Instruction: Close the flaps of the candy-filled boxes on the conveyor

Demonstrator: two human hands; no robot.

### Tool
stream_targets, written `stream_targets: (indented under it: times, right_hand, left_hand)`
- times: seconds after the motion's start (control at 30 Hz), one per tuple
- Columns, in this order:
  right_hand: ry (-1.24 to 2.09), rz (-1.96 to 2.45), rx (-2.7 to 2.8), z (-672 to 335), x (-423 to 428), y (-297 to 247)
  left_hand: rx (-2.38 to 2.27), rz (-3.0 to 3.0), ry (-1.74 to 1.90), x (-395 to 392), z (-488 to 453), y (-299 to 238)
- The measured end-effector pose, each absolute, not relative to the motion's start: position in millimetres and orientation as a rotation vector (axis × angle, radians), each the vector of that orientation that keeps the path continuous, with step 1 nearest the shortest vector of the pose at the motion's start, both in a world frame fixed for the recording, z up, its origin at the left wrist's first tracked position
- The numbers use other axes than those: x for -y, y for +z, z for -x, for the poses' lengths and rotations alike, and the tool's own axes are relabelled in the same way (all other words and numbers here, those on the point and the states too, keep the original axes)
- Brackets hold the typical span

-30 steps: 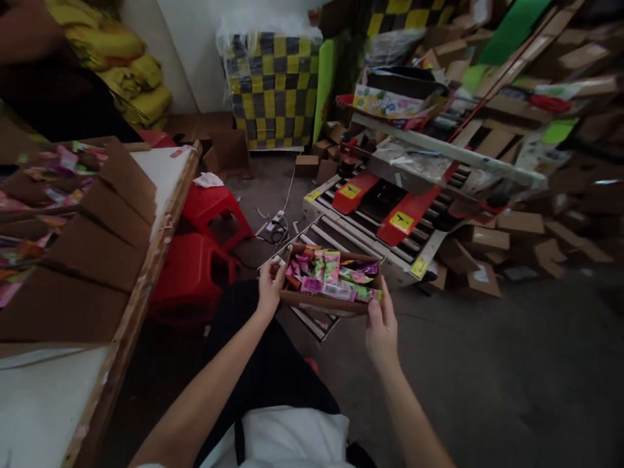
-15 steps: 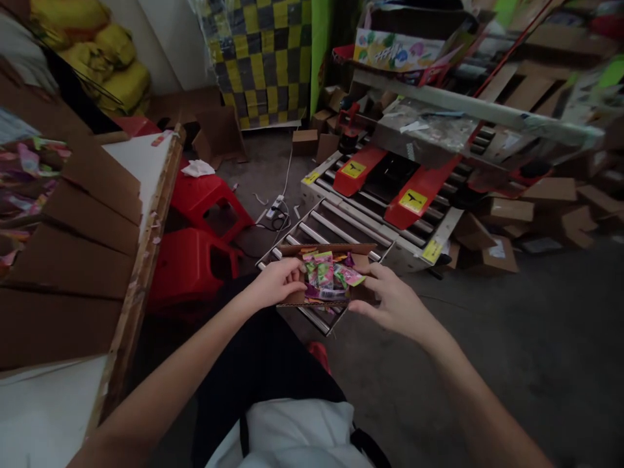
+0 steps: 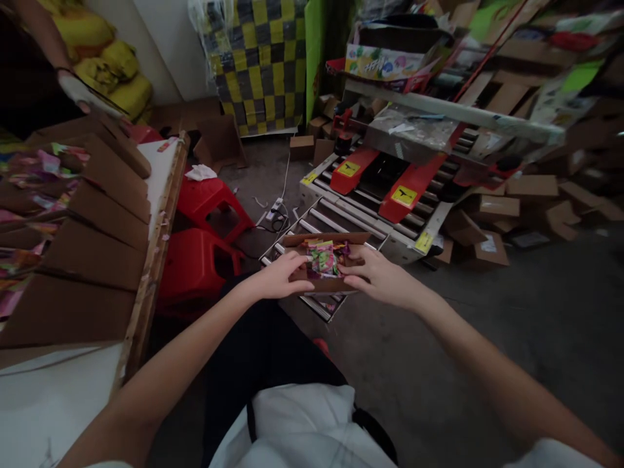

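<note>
A small brown cardboard box (image 3: 327, 284) full of pink and green sachets (image 3: 324, 257) sits on the near end of a roller conveyor (image 3: 316, 224). My left hand (image 3: 279, 275) lies over the box's left side flap, fingers bent and pressing it inward. My right hand (image 3: 377, 275) covers the right side flap the same way, fingers curled over it. Between the two hands the sachets still show. The far flap (image 3: 331, 238) stands open behind them.
A table (image 3: 160, 170) at left carries open cartons of the same sachets (image 3: 29, 188); another person's hand (image 3: 78, 91) reaches over it. Two red plastic stools (image 3: 205, 201) stand beside my legs. A carton-sealing machine (image 3: 390, 182) and scattered small boxes (image 3: 487, 250) fill the right.
Both hands slid from the box's outer edges onto its side flaps and folded them inward over the sachets. The box went forward onto the rollers.
</note>
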State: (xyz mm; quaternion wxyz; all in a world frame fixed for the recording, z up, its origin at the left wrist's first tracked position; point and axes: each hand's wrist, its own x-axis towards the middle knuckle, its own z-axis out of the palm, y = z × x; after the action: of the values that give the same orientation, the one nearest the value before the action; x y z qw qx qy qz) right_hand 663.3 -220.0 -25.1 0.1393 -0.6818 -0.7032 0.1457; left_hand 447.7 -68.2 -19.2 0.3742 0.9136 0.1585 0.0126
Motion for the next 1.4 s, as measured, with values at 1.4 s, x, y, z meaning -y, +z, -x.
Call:
stream_targets:
  times: [1.4]
  right_hand:
    - [-0.151, 1.869, 1.960, -648.6, 202.7, -57.7]
  left_hand:
    - [-0.833, -2.844, 0.429, 97.1, -471.3, -28.4]
